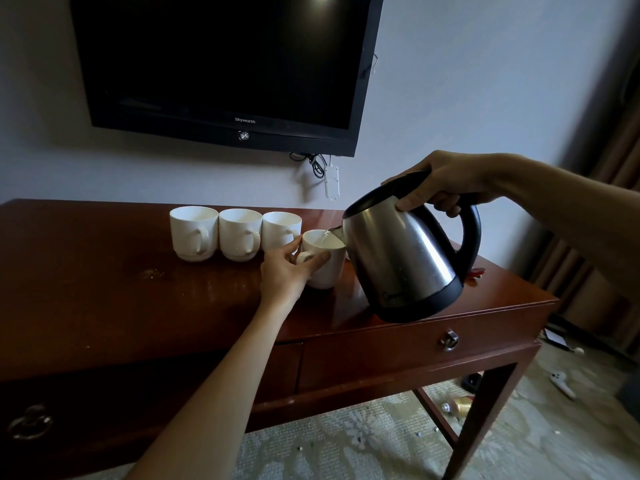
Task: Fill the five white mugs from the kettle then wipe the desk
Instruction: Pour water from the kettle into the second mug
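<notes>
Flat black TV (225, 64), glossy, mounted on the pale wall, filling the far top. Below it the dark red-brown wooden desk (104, 289) is spanning left to right, polished top with dull smudges, drawers with metal ring pulls on the near face. Patterned carpet (346, 441) is showing underneath, small litter scattered on it at right.

Steel kettle (401, 258), brushed cylinder with black plastic base, lid and loop handle, is hanging tilted over the right part of the desk, spout down-left, a thin stream running into the fourth mug (325, 268). Right hand (440, 185) is wrapping its fingers round the kettle handle, thumb pressing on the lid.

Left hand (287, 271) is pinching the fourth mug at its handle side, thumb on the body, fingers toward the rim. That mug is sitting nearer than the row.

Three white ceramic mugs (239, 233), stubby and round with stepped feet, are standing in a touching row at the far middle, handles facing near. A fifth mug is not visible.
</notes>
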### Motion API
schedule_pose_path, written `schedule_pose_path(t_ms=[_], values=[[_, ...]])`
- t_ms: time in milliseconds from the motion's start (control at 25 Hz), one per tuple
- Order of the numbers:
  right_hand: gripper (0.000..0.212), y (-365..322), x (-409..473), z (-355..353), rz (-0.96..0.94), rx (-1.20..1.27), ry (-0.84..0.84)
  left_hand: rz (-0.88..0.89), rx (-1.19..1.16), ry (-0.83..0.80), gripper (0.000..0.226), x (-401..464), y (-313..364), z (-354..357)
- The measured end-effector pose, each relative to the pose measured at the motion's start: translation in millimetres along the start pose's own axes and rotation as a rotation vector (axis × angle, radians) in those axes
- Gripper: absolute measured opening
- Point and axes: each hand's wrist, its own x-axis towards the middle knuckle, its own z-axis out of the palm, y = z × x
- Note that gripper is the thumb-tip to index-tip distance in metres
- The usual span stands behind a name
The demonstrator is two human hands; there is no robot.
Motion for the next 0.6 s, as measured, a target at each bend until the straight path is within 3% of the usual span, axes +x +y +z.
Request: schedule_pose_path(t_ms=[200,600], values=[[0.056,-0.6,-0.5,0.5,0.004,-0.003,0.002,0.000,-0.009,-0.006,0.056,-1.7,2.7,-1.0],[0.048,0.3,0.4,-0.1,0.008,-0.005,0.007,-0.025,0.011,-0.018,0.067,-3.0,5.9,-1.9]])
